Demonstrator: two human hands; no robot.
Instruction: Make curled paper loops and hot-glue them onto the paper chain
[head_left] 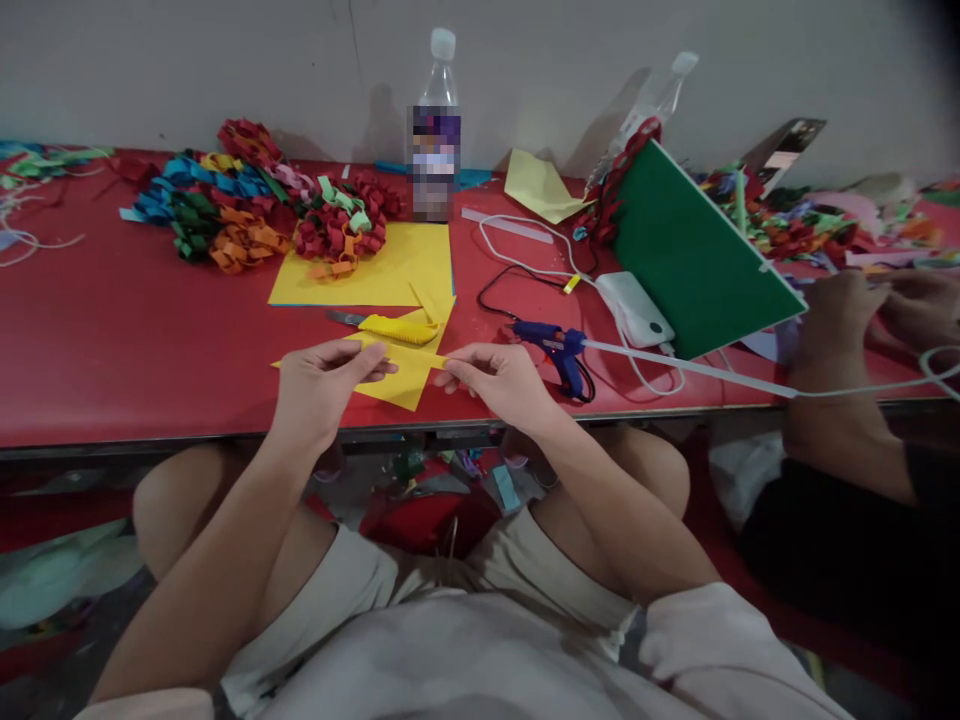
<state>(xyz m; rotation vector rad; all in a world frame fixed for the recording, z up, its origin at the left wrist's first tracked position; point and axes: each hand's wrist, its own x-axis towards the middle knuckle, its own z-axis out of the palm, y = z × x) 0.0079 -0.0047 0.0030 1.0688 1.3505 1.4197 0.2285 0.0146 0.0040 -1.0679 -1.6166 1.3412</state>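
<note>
Between my two hands stretches a narrow yellow paper strip (416, 356). My left hand (330, 378) pinches its left end between thumb and fingers, and my right hand (495, 378) pinches the right end. Yellow paper pieces (405, 388) lie on the table under the strip. Just beyond my hands rests a yellow utility knife (397, 329) with its blade out, pointing left. A blue glue gun (551, 352) lies to the right of my right hand, a long white glue stick (690, 370) running out of its back.
Paper chains (247, 240) in several colours heap at the back left, partly on yellow sheets (412, 265). A plastic bottle (435, 130) stands by the wall. To the right are a leaning green board (690, 250), a white power bank (636, 308), cables and a co-worker's hands (892, 300).
</note>
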